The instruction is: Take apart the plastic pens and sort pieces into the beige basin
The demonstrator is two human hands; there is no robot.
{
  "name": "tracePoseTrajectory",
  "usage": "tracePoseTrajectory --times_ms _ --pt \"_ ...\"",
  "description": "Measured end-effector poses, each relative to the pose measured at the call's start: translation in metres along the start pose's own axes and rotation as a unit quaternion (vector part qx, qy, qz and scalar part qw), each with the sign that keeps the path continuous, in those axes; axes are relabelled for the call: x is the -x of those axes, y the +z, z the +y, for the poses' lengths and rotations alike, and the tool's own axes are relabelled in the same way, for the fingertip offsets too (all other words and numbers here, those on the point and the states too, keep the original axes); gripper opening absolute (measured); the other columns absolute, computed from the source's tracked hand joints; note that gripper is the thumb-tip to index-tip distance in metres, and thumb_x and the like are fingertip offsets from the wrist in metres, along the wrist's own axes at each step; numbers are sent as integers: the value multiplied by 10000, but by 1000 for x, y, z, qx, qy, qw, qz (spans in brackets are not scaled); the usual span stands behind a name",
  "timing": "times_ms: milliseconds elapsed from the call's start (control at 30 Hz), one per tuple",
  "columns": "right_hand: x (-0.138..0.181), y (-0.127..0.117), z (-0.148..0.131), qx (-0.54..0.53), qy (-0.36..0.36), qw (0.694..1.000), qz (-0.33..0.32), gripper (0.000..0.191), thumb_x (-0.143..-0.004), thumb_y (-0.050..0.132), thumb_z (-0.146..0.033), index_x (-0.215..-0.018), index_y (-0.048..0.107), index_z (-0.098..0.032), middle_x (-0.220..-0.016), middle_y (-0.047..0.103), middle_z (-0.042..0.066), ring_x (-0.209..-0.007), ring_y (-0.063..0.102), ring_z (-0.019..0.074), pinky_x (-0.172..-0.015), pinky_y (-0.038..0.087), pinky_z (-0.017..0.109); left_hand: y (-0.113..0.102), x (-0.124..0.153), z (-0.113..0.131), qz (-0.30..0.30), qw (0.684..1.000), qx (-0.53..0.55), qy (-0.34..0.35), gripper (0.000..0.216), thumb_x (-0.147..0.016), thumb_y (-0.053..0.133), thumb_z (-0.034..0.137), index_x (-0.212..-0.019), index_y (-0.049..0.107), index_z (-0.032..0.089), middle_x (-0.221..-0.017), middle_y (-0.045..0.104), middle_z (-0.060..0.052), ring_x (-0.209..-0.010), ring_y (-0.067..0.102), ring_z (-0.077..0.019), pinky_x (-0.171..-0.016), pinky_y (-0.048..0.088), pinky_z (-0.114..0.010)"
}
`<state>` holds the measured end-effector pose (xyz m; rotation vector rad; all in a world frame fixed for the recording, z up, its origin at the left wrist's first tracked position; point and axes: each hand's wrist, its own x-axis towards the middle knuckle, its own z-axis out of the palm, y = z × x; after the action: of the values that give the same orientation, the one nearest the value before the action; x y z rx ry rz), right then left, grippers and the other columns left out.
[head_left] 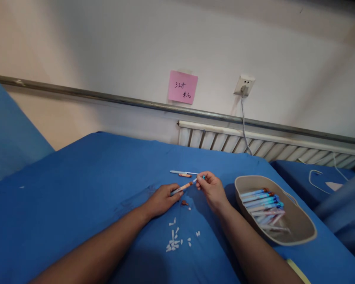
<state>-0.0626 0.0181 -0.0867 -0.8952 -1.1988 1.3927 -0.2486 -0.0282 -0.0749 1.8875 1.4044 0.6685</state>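
My left hand (163, 200) is closed around an orange and pale blue pen barrel (184, 187) with a brown end, tilted up to the right. My right hand (212, 190) pinches a thin whitish pen refill (195, 180) at that brown end; whether it sits inside the barrel I cannot tell. A bit of blue shows by the right fingertips. Just beyond the hands lie a light blue pen part (177, 172) and a short orange-brown pen piece (185, 175). Nearer me are a small brown piece (184, 203) and several small white plastic tips (173, 245).
A beige basket (303, 236) holding several pens (262, 203) stands to the right of my right arm. Blue cloth (77, 197) covers the table. Behind it are a radiator (213, 138), a plugged-in cable (243, 118) and a pink note (182, 87) on the wall.
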Motion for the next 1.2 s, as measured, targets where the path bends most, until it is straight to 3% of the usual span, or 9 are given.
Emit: tracePoseTrajectory --times_ms 500,867,1200 --pt "10 9 -4 84 -69 994 19 231 -751 620 -423 -793 554 -205 -623 602 -24 -586 568 131 -592 454 258 1 0 -1 2 1000 24 -7 357 -860 421 455 -739 602 172 -696 621 9 -682 538 -169 -608 349 -231" --pt "7 10 0 37 -52 998 15 239 -726 645 -415 -757 540 -203 -595 597 -26 -554 558 129 -564 443 255 1 1 0 -4 999 43 -1 361 -856 428 464 -750 608 169 -711 635 2 -697 548 -172 -624 361 -235" --pt "8 7 7 113 -46 993 -2 197 -755 616 -385 -762 558 -196 -548 546 -47 -506 487 109 -514 385 227 2 2 -2 0 999 43 11 345 -869 431 443 -799 619 161 -730 632 -3 -708 560 -174 -624 370 -233"
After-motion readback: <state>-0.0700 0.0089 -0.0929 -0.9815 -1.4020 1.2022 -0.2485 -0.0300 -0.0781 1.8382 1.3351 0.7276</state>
